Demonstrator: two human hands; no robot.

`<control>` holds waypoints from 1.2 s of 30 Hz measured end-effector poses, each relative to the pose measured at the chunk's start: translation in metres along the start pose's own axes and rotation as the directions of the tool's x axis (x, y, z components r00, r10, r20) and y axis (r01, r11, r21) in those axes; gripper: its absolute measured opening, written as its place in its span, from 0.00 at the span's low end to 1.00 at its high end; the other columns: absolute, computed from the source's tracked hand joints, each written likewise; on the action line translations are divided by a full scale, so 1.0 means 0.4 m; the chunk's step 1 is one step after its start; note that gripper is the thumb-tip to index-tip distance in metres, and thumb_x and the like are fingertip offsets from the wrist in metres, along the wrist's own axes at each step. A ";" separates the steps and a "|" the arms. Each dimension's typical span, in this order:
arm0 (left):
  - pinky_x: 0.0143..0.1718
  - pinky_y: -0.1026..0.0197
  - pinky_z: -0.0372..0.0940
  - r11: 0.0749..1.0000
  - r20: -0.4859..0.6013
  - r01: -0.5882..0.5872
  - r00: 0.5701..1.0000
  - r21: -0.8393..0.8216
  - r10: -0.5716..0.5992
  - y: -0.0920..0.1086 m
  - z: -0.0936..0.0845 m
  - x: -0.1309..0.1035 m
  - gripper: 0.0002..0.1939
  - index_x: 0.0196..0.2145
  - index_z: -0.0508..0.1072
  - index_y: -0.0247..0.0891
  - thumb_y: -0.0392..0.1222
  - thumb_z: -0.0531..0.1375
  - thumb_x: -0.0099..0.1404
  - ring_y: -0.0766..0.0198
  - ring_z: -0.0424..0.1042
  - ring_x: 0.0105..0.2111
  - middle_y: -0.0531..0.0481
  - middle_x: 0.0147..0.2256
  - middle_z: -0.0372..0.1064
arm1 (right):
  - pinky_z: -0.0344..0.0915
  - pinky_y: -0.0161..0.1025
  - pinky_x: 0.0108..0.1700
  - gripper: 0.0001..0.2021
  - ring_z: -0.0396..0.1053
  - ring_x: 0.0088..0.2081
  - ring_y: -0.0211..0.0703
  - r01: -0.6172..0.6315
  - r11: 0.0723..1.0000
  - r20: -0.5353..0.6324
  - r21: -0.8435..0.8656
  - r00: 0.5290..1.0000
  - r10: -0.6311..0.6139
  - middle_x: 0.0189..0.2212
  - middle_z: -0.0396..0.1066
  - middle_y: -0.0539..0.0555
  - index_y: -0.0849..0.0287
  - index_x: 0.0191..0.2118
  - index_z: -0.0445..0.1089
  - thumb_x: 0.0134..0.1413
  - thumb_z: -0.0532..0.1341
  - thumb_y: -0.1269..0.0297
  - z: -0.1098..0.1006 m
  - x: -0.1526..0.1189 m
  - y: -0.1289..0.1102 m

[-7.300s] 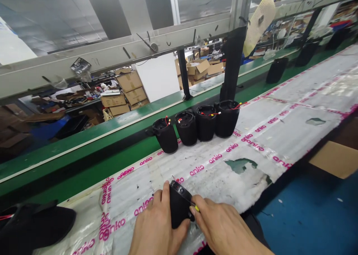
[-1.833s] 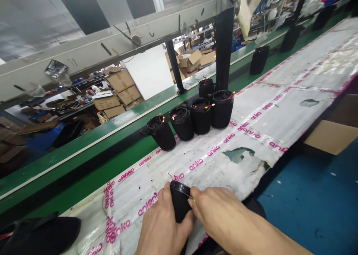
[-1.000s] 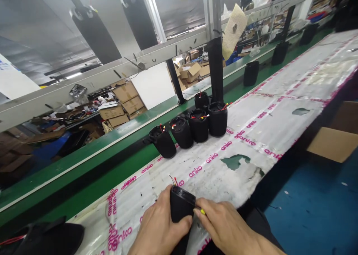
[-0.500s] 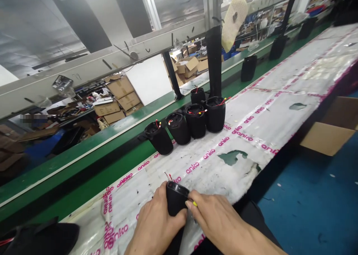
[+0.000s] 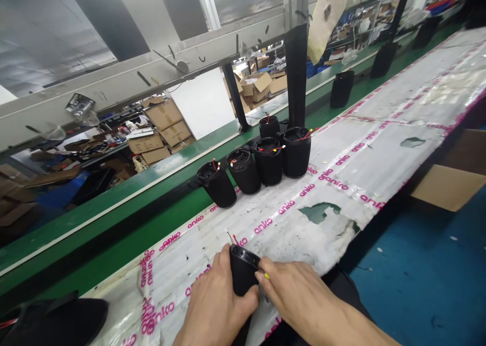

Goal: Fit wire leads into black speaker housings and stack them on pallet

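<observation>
A black cylindrical speaker housing [image 5: 243,272] stands tilted at the front of the work surface, with thin wires rising behind its rim. My left hand [image 5: 218,300] is wrapped round its side, thumb toward me. At the right of the rim, my right hand [image 5: 290,290] is closed in a pinch, and a small yellow piece [image 5: 266,275] shows between its fingers. What the yellow piece belongs to is hidden. Beyond my hands, several similar housings [image 5: 216,184] stand in a group, open tops up, with red and yellow wire ends.
Printed plastic film [image 5: 273,240] covers the work surface, torn in places. A green conveyor [image 5: 125,224] runs along its far side, with more black housings [image 5: 341,89] further right. Another black piece [image 5: 64,318] lies at lower left. A cardboard box [image 5: 451,184] is below the right edge.
The view has shifted slightly, so the hands and housing sit a little further right. Both hands keep their hold, and the housings beyond stay in place.
</observation>
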State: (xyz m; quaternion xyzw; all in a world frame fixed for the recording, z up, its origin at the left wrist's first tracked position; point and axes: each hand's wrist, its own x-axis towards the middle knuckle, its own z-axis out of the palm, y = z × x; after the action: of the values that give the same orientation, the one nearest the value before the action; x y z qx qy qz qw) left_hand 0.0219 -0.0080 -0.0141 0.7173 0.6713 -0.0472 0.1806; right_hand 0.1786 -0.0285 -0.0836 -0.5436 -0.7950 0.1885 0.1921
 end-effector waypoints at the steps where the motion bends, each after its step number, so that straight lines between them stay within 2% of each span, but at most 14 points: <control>1: 0.48 0.45 0.66 1.000 -0.001 0.002 1.000 0.011 -0.002 0.002 0.001 0.000 0.40 0.66 0.53 0.31 0.49 0.56 0.59 0.38 0.74 0.50 0.35 0.56 0.71 | 0.47 0.44 0.27 0.10 0.74 0.27 0.51 -0.006 1.000 0.003 -0.015 1.000 0.006 0.25 0.74 0.50 0.55 0.40 0.65 0.71 0.49 0.67 0.000 -0.001 -0.001; 5: 0.49 0.47 0.66 0.998 0.022 0.011 1.000 0.058 -0.012 0.011 0.001 0.003 0.41 0.67 0.52 0.28 0.49 0.56 0.60 0.38 0.74 0.50 0.34 0.55 0.71 | 0.47 0.44 0.26 0.10 0.73 0.26 0.51 -0.009 0.996 0.041 -0.089 0.999 0.013 0.25 0.73 0.50 0.55 0.40 0.65 0.70 0.48 0.67 -0.003 -0.007 -0.001; 11: 0.47 0.45 0.68 0.996 0.039 -0.009 0.999 0.090 0.006 0.012 0.005 0.007 0.40 0.66 0.52 0.27 0.47 0.56 0.60 0.38 0.75 0.49 0.33 0.55 0.71 | 0.44 0.44 0.26 0.09 0.70 0.23 0.50 0.098 0.976 0.035 -0.194 0.995 -0.092 0.24 0.71 0.51 0.56 0.39 0.66 0.67 0.50 0.72 -0.018 -0.003 0.003; 14: 0.48 0.45 0.67 0.995 0.008 -0.021 1.000 0.095 0.021 0.011 0.007 0.003 0.39 0.66 0.53 0.28 0.47 0.56 0.60 0.39 0.75 0.48 0.34 0.54 0.71 | 0.45 0.44 0.25 0.08 0.71 0.23 0.50 0.065 0.994 0.053 -0.090 0.997 -0.060 0.23 0.71 0.51 0.57 0.37 0.66 0.67 0.51 0.71 -0.018 -0.001 0.005; 16: 0.47 0.46 0.67 0.997 -0.028 -0.009 1.000 0.071 0.011 0.009 0.008 0.000 0.37 0.65 0.54 0.30 0.47 0.57 0.61 0.40 0.76 0.48 0.36 0.53 0.73 | 0.49 0.42 0.26 0.10 0.72 0.25 0.47 0.043 0.999 0.042 -0.004 0.998 -0.043 0.24 0.72 0.49 0.56 0.37 0.64 0.70 0.49 0.68 -0.014 -0.003 0.007; 19: 0.46 0.47 0.67 0.999 -0.051 0.001 0.999 0.055 0.002 0.001 0.011 -0.002 0.37 0.65 0.55 0.32 0.47 0.57 0.60 0.39 0.76 0.47 0.36 0.51 0.74 | 0.55 0.38 0.30 0.12 0.72 0.29 0.42 0.005 0.984 -0.075 0.179 0.997 0.008 0.27 0.71 0.47 0.54 0.41 0.62 0.74 0.43 0.63 -0.014 -0.009 0.007; 21: 0.46 0.46 0.67 0.998 -0.062 -0.024 0.998 0.063 0.028 -0.004 0.016 -0.002 0.38 0.65 0.55 0.33 0.48 0.57 0.60 0.39 0.77 0.47 0.37 0.51 0.74 | 0.55 0.39 0.31 0.14 0.71 0.28 0.43 -0.025 0.965 -0.141 0.260 0.988 0.063 0.26 0.69 0.46 0.54 0.42 0.61 0.75 0.42 0.59 -0.018 -0.010 0.007; 23: 0.46 0.46 0.68 0.996 -0.074 -0.038 0.996 0.076 0.044 -0.006 0.020 -0.002 0.39 0.65 0.55 0.32 0.48 0.57 0.59 0.39 0.77 0.47 0.36 0.52 0.74 | 0.53 0.40 0.30 0.13 0.70 0.27 0.46 -0.035 0.976 -0.127 0.214 0.990 0.063 0.24 0.68 0.46 0.53 0.40 0.61 0.74 0.43 0.58 -0.022 -0.007 0.005; 27: 0.44 0.45 0.69 0.992 -0.078 -0.026 0.996 0.121 0.036 0.001 0.030 -0.004 0.38 0.65 0.54 0.28 0.48 0.55 0.60 0.39 0.77 0.45 0.35 0.52 0.73 | 0.50 0.42 0.29 0.11 0.72 0.27 0.49 -0.025 0.997 -0.011 0.078 1.000 0.026 0.25 0.70 0.49 0.54 0.38 0.62 0.72 0.47 0.64 -0.022 -0.006 -0.005; 32: 0.42 0.47 0.69 0.982 -0.111 -0.033 0.992 0.184 0.054 0.008 0.047 -0.004 0.40 0.67 0.52 0.27 0.48 0.54 0.61 0.41 0.77 0.44 0.33 0.55 0.69 | 0.49 0.43 0.28 0.11 0.73 0.28 0.50 -0.034 0.999 0.024 0.016 0.999 0.034 0.26 0.71 0.50 0.55 0.38 0.63 0.71 0.47 0.66 -0.025 -0.015 -0.013; 36: 0.40 0.49 0.70 0.977 -0.132 -0.034 0.989 0.211 0.063 0.010 0.056 -0.004 0.39 0.67 0.53 0.26 0.47 0.53 0.62 0.43 0.78 0.42 0.33 0.54 0.69 | 0.49 0.43 0.28 0.11 0.73 0.28 0.50 -0.024 1.000 0.061 -0.011 0.998 0.025 0.26 0.72 0.50 0.55 0.39 0.64 0.71 0.47 0.67 -0.034 -0.016 -0.015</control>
State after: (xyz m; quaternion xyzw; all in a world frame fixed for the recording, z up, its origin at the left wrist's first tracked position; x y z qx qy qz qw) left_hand 0.0295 -0.0168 -0.0337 0.7501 0.6557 -0.0633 0.0587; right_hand 0.1830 -0.0354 -0.0695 -0.5482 -0.7948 0.2036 0.1626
